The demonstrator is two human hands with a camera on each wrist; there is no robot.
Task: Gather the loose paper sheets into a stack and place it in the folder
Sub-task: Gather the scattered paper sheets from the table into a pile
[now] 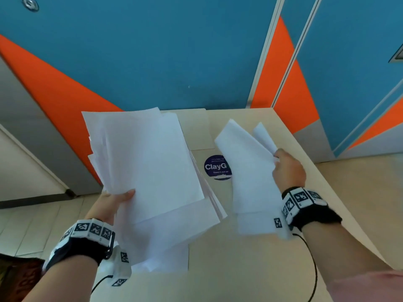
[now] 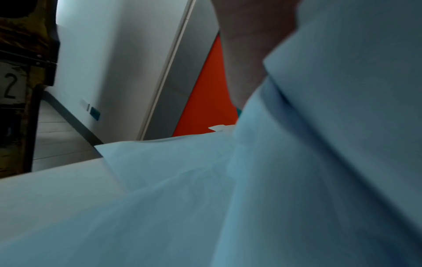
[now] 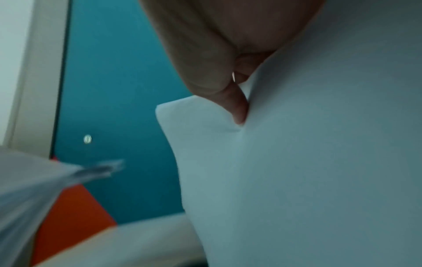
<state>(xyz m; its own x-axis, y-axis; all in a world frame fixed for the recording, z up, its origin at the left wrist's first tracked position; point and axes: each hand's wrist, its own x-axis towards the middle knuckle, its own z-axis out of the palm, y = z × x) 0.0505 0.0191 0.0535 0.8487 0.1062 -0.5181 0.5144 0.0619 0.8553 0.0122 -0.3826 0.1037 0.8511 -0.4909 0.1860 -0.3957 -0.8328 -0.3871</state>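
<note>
Roughly midway: left hand [image 1: 113,202] grips the big stack [image 1: 150,162], right hand [image 1: 287,168] pinches more sheets [image 1: 248,171]; folder [image 1: 196,129] seemingly still waiting on the table

1. We see a beige counter [image 1: 250,269] bearing a round dark-blue sticker [image 1: 214,166].
2. Behind it stand blue-and-orange wall panels [image 1: 163,51].
3. Pale floor tiles [image 1: 26,227] lie at our left.

Large uneven stack of white paper sheets [image 1: 150,162] raised over the desk's left side, edges fanned and misaligned, smaller bent bundle of white sheets [image 1: 250,177] held apart to its right, top corners curling, beige folder [image 1: 197,129] lying flat beneath.
</note>
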